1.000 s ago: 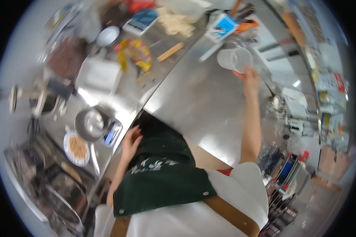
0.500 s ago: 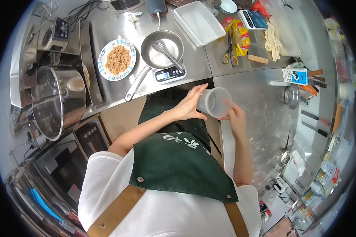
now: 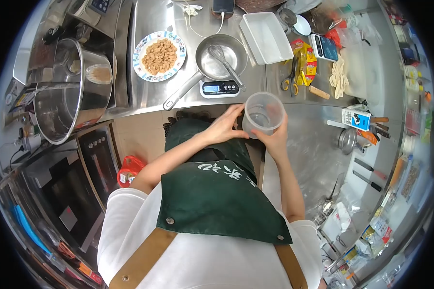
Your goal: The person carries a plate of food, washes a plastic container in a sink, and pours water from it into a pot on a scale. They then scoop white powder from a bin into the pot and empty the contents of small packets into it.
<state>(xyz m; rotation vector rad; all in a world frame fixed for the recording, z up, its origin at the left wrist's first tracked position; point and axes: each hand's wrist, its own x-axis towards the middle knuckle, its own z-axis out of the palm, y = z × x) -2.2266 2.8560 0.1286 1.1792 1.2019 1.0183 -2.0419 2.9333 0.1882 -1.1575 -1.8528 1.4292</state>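
A clear round plastic tub is held up at the counter's front edge, its open mouth facing me and nothing visible inside. My right hand grips it from the right and below, thumb on the near side. My left hand cups its left side, fingers and thumb apart around the wall. Just beyond, a steel saucepan with a whisk in it rests on a small digital scale. Left of the pan is a patterned plate of light brown chunks.
A white rectangular tray, scissors, a yellow packet and a second scale stand at the back right. A milk carton and knives lie to the right. A large steel pot is at the left.
The tub has turned from tilted sideways to mouth facing me. My right hand has moved in closer beneath it. The view has shifted, and the scale's display now shows more clearly.
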